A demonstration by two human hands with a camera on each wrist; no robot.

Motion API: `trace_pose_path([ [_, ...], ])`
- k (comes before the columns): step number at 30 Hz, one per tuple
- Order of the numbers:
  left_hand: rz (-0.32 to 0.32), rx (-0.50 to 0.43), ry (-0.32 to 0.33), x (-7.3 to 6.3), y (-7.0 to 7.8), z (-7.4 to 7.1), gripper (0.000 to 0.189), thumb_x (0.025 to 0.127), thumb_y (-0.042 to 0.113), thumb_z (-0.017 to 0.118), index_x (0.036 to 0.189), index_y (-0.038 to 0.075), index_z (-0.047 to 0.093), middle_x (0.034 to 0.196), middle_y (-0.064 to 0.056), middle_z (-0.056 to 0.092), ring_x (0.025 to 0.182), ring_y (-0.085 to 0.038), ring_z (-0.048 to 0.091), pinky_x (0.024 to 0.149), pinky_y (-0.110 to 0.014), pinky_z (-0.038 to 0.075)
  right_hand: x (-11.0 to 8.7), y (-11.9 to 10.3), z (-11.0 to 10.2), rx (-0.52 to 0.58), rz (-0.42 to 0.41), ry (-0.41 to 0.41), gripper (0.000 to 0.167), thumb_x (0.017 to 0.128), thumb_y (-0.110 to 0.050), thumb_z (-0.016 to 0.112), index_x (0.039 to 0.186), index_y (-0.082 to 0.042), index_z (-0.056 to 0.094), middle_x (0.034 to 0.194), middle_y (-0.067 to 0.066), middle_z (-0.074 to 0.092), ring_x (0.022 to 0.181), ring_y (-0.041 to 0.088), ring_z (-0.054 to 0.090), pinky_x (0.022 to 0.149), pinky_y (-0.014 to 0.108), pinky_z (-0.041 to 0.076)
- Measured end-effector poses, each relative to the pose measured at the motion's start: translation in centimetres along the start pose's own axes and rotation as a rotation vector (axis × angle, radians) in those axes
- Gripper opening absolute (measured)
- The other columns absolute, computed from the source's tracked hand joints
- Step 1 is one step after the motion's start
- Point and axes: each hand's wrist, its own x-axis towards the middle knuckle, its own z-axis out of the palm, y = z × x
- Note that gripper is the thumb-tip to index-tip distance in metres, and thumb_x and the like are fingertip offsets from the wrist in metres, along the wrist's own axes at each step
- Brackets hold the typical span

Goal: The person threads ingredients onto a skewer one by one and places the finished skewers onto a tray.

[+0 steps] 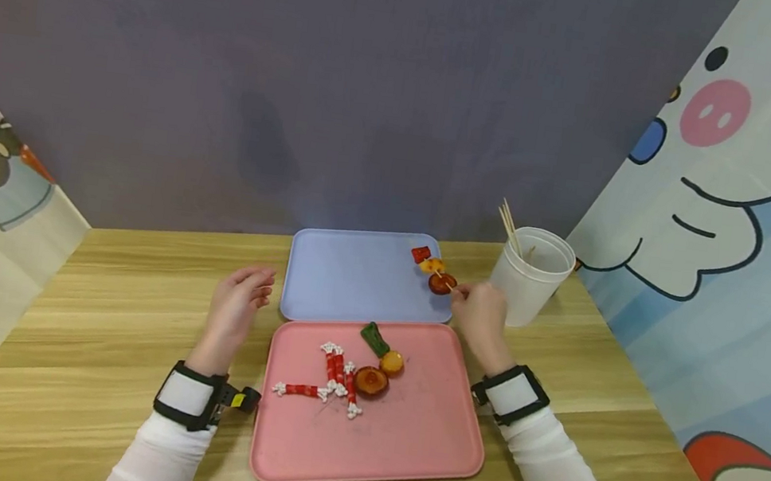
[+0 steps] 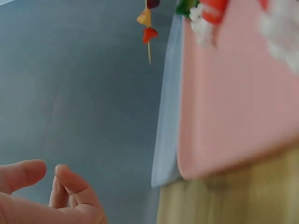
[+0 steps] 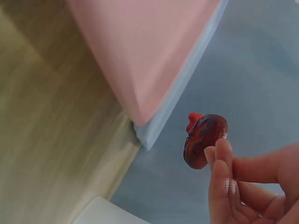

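My right hand pinches the end of a wooden skewer, seen over the right side of the blue tray. Threaded on it are a brown mushroom-like piece nearest the fingertips, a yellow piece and a red piece; the bare tip shows in the left wrist view. To the left of the trays, my left hand is held with relaxed, slightly bent fingers and nothing in it. Its thumb and fingertips are apart in the left wrist view.
The pink tray in front holds several red sticks with white knobbly ends, a brown mushroom-like piece, a yellow ball and a green piece. Beside my right hand stands a white bucket with bare skewers.
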Motion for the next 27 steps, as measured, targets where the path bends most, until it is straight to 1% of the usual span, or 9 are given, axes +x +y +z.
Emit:
trace_pose_path([
  [1, -0.002, 0.024, 0.005, -0.1, 0.0, -0.4, 0.013, 0.096, 0.011, 0.054, 0.087, 0.014, 0.064, 0.078, 0.005, 0.063, 0.068, -0.007, 0.057, 0.063, -0.018, 0.047, 0.1, 0.1, 0.2, -0.003, 0.008, -0.005, 0.013, 0.079, -0.008, 0.064, 0.076, -0.004, 0.077, 0.071, 0.013, 0.071, 0.062, 0.031, 0.064, 0.057, 0.043, 0.049],
  [4, -0.014, 0.080, 0.025, -0.3, 0.1, -1.4, 0.009, 0.096, 0.013, 0.055, 0.092, 0.012, 0.063, 0.079, 0.006, 0.061, 0.068, -0.007, 0.055, 0.063, -0.018, 0.046, 0.4, 0.3, 0.6, -0.018, 0.025, -0.015, 0.013, 0.078, -0.008, 0.065, 0.074, -0.005, 0.076, 0.068, 0.012, 0.070, 0.063, 0.031, 0.063, 0.057, 0.042, 0.048],
  [7, -0.030, 0.105, 0.047, -0.5, 0.1, -2.4, 0.008, 0.095, 0.013, 0.055, 0.095, 0.010, 0.063, 0.079, 0.005, 0.061, 0.068, -0.007, 0.055, 0.062, -0.019, 0.046, 0.8, 0.4, 1.1, -0.045, 0.036, -0.043, 0.017, 0.077, -0.006, 0.063, 0.064, -0.006, 0.072, 0.061, 0.009, 0.065, 0.058, 0.028, 0.059, 0.053, 0.038, 0.044],
  [11, -0.043, 0.115, 0.076, -0.7, 0.4, -3.4, 0.008, 0.095, 0.013, 0.056, 0.094, 0.011, 0.063, 0.079, 0.006, 0.061, 0.068, -0.007, 0.055, 0.062, -0.018, 0.046, 1.3, 0.3, 1.5, -0.083, 0.024, -0.088, 0.029, 0.076, -0.003, 0.059, 0.048, -0.010, 0.056, 0.049, 0.002, 0.048, 0.050, 0.020, 0.044, 0.046, 0.030, 0.030],
  [13, -0.042, 0.121, 0.080, -0.7, 0.5, -3.8, 0.009, 0.095, 0.013, 0.055, 0.092, 0.013, 0.064, 0.079, 0.007, 0.061, 0.068, -0.007, 0.055, 0.062, -0.018, 0.046, 1.6, 0.1, 1.7, -0.098, 0.016, -0.096, 0.033, 0.076, -0.003, 0.059, 0.045, -0.013, 0.049, 0.047, -0.001, 0.041, 0.049, 0.018, 0.039, 0.045, 0.028, 0.025],
  [15, -0.042, 0.123, 0.083, -0.8, 0.7, -3.9, 0.010, 0.095, 0.014, 0.055, 0.091, 0.014, 0.064, 0.079, 0.007, 0.061, 0.069, -0.007, 0.055, 0.062, -0.018, 0.046, 1.8, -0.1, 1.8, -0.114, 0.018, -0.108, 0.037, 0.076, -0.003, 0.059, 0.044, -0.014, 0.045, 0.046, -0.002, 0.036, 0.047, 0.018, 0.037, 0.044, 0.027, 0.022],
  [19, -0.049, 0.125, 0.076, -0.8, 0.8, -4.1, 0.010, 0.096, 0.015, 0.055, 0.092, 0.015, 0.065, 0.080, 0.008, 0.061, 0.069, -0.007, 0.055, 0.063, -0.019, 0.046, 2.1, -0.5, 1.9, -0.152, 0.024, -0.140, 0.039, 0.078, -0.006, 0.061, 0.043, -0.015, 0.045, 0.045, -0.002, 0.037, 0.047, 0.019, 0.041, 0.044, 0.027, 0.023],
  [24, -0.055, 0.122, 0.071, -0.8, 0.7, -4.1, 0.010, 0.095, 0.015, 0.056, 0.091, 0.015, 0.066, 0.081, 0.006, 0.062, 0.070, -0.007, 0.056, 0.065, -0.021, 0.047, 2.4, -1.4, 1.7, -0.195, 0.041, -0.204, 0.040, 0.076, -0.005, 0.056, 0.042, -0.016, 0.039, 0.045, -0.003, 0.033, 0.050, 0.020, 0.039, 0.045, 0.028, 0.022],
  [27, -0.052, 0.134, 0.074, -0.8, 0.8, -4.0, 0.010, 0.095, 0.016, 0.056, 0.092, 0.015, 0.065, 0.080, 0.007, 0.061, 0.070, -0.007, 0.056, 0.065, -0.021, 0.046, 2.5, -2.0, 1.6, -0.223, 0.047, -0.249, 0.037, 0.075, -0.007, 0.055, 0.042, -0.016, 0.040, 0.046, -0.001, 0.039, 0.053, 0.022, 0.046, 0.045, 0.029, 0.026],
])
